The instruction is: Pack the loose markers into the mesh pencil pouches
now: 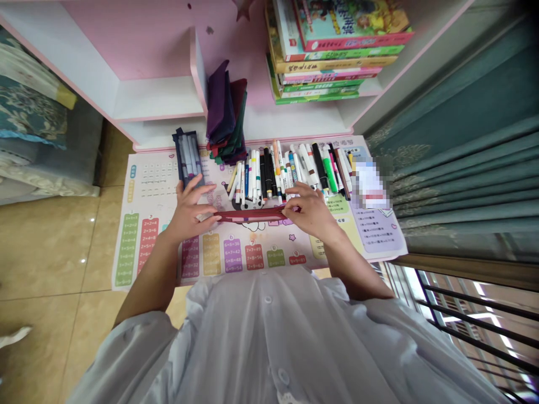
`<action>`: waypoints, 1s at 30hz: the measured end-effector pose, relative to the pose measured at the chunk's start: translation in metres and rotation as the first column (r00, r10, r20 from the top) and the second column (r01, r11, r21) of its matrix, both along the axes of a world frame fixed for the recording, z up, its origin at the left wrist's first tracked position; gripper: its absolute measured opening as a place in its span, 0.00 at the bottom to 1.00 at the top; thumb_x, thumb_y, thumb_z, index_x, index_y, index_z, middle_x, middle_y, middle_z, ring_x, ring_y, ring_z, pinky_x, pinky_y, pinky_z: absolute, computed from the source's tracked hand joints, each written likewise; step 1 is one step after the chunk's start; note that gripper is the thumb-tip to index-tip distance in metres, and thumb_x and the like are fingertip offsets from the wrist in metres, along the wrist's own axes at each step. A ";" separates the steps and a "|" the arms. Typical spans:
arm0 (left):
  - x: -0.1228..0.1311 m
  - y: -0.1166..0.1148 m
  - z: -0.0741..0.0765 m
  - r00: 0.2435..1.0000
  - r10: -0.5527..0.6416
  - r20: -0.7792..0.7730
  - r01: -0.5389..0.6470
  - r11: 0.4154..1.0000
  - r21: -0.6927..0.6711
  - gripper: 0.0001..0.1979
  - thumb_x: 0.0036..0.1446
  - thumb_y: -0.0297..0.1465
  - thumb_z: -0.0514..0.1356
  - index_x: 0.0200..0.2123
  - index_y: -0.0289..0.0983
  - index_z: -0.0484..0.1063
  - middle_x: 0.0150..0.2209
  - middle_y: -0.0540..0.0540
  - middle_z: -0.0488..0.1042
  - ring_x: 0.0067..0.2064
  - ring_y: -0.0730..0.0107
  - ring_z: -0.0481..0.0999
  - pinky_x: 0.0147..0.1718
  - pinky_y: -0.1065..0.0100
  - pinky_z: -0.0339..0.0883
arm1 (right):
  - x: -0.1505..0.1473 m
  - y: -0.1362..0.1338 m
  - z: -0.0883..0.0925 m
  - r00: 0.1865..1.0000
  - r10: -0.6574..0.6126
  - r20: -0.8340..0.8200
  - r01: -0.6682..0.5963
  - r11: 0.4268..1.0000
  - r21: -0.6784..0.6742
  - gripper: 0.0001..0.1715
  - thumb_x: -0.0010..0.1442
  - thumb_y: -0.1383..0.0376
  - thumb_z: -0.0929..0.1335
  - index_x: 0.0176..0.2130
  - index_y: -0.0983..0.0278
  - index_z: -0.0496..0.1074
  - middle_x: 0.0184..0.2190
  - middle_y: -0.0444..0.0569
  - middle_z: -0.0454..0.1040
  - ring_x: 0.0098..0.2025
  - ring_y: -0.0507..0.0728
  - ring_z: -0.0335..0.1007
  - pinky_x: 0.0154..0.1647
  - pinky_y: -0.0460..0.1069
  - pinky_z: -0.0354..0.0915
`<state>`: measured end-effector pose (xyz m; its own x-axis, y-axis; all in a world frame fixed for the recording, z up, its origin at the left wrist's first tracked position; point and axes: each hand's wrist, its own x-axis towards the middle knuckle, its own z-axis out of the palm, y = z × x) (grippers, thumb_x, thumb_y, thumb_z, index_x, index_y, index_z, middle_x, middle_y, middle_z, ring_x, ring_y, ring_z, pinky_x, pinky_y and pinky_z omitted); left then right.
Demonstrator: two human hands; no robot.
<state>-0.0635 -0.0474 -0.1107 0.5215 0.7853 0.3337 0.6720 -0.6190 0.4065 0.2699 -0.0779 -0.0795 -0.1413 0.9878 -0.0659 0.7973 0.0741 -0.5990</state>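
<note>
A dark red pencil pouch (251, 215) lies edge-on across the desk mat (143, 185), held at both ends. My left hand (189, 210) grips its left end with the fingers curled round it. My right hand (309, 210) pinches its right end. Just beyond the pouch lies a row of several markers and pens (290, 168), side by side. A dark blue pouch (188, 154) filled with grey markers lies open to the left of them, close to my left fingertips.
A stack of folded purple, red and green pouches (227, 115) leans against the pink shelf divider (197, 73). Books (332, 50) are piled on the shelf at the right. A teal curtain (463, 146) hangs to the right, tiled floor (50, 247) to the left.
</note>
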 end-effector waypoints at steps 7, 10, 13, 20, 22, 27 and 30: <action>-0.001 0.001 -0.001 1.000 0.003 0.011 -0.003 1.000 -0.018 0.16 0.59 0.46 0.62 0.25 0.44 0.78 0.59 0.48 0.73 0.71 0.49 0.53 0.69 0.39 0.33 | 0.003 0.000 -0.001 1.000 -0.022 0.001 0.022 1.000 0.011 0.12 0.54 0.65 0.69 0.20 0.59 0.74 0.54 0.49 0.76 0.68 0.72 0.57 0.65 0.80 0.43; -0.002 0.001 -0.001 1.000 -0.003 0.009 0.003 1.000 -0.009 0.15 0.59 0.45 0.63 0.25 0.44 0.78 0.59 0.48 0.73 0.71 0.49 0.53 0.69 0.39 0.34 | 0.003 0.000 0.000 1.000 -0.025 0.000 0.025 1.000 0.012 0.12 0.54 0.66 0.68 0.21 0.59 0.74 0.54 0.49 0.76 0.69 0.71 0.56 0.65 0.80 0.43; -0.002 0.001 -0.001 1.000 -0.012 0.009 0.012 1.000 0.001 0.15 0.59 0.44 0.63 0.25 0.44 0.79 0.59 0.47 0.73 0.71 0.48 0.53 0.69 0.39 0.35 | 0.003 0.000 0.001 1.000 -0.022 0.004 0.022 1.000 -0.001 0.12 0.54 0.66 0.69 0.21 0.59 0.74 0.55 0.50 0.76 0.69 0.71 0.56 0.65 0.80 0.43; -0.001 0.000 -0.001 1.000 -0.005 0.006 0.005 1.000 -0.003 0.15 0.59 0.45 0.62 0.25 0.45 0.79 0.59 0.48 0.73 0.71 0.49 0.53 0.69 0.39 0.34 | 0.005 0.000 0.001 1.000 -0.025 0.001 0.025 1.000 -0.005 0.12 0.54 0.65 0.69 0.21 0.59 0.75 0.54 0.49 0.76 0.68 0.72 0.57 0.65 0.79 0.44; -0.001 0.000 0.000 1.000 -0.002 -0.002 0.002 1.000 -0.006 0.15 0.59 0.45 0.62 0.25 0.45 0.79 0.59 0.47 0.73 0.71 0.50 0.53 0.69 0.40 0.33 | 0.006 0.000 0.001 1.000 -0.022 0.002 0.022 1.000 -0.002 0.12 0.54 0.65 0.69 0.21 0.59 0.75 0.54 0.50 0.77 0.68 0.72 0.58 0.66 0.79 0.45; -0.001 0.000 0.001 1.000 -0.008 -0.005 0.008 1.000 0.002 0.16 0.60 0.45 0.62 0.25 0.44 0.79 0.59 0.46 0.73 0.71 0.48 0.53 0.69 0.39 0.34 | 0.010 -0.001 -0.001 0.999 -0.034 -0.005 0.034 0.999 0.020 0.11 0.54 0.65 0.69 0.21 0.59 0.76 0.54 0.50 0.77 0.67 0.72 0.59 0.65 0.79 0.44; -0.001 0.000 0.001 1.000 -0.005 -0.006 0.005 1.000 -0.005 0.17 0.60 0.45 0.62 0.25 0.43 0.80 0.59 0.46 0.73 0.71 0.48 0.53 0.69 0.40 0.34 | 0.012 -0.001 -0.001 0.999 -0.038 -0.005 0.038 0.999 0.018 0.11 0.54 0.65 0.69 0.21 0.59 0.75 0.54 0.50 0.77 0.67 0.71 0.59 0.64 0.81 0.43</action>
